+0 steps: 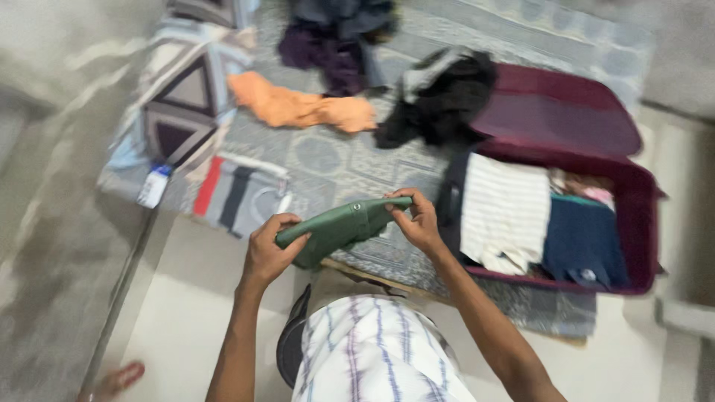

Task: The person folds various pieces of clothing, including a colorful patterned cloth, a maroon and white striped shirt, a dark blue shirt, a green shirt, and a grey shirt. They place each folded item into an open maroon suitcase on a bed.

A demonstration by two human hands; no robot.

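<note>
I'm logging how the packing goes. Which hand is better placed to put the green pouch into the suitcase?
Probably the right hand: it grips the green pouch at the end nearest the open maroon suitcase; the left hand holds the far end.

Only one view was given, from a camera worn on the person's head. It looked steeply down and forward over the person's striped lap at 6 o'clock, close to the two raised hands near the middle of the frame. Beyond them it faced the patterned mat (pixel 328 160) on the floor, with the open maroon suitcase (pixel 640 223) at 3 o'clock and scattered clothes towards 12 o'clock. The frame sat slightly tilted and was blurred, most at the left edge.
</note>
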